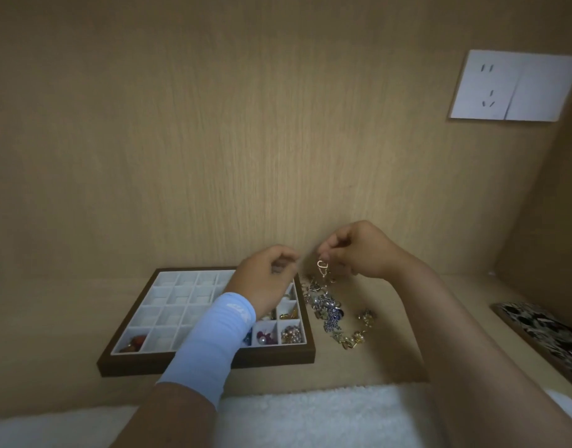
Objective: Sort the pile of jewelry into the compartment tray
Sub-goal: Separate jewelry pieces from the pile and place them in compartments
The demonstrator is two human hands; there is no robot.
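1. Centrally, a brown-framed tray (207, 358) with white square compartments lies on the pale wooden shelf (52, 334). Its near-right cells hold a gold and pearl cluster and some red and pearl beads. The near-left cell holds reddish-brown stones.
2. Jewelry pile (330, 313): tangled gold, silver, blue and pearl pieces on the shelf just right of the tray, outside it.
3. Right hand (359, 250): raised over the far end of the pile, fingertips pinching a small gold loop-shaped clasp (322, 268) that hangs below them. Whether it is linked to the pile cannot be told.
4. Left hand (265, 279): above the tray's far-right cells, fingers curled towards the thumb. Whether it holds anything cannot be told. A light blue sleeve (213, 344) covers the forearm.
5. Surroundings: white wall socket plate (514, 87), far right; black-and-white patterned flat object (543, 334), right edge; white fleecy fabric (310, 415), nearest.
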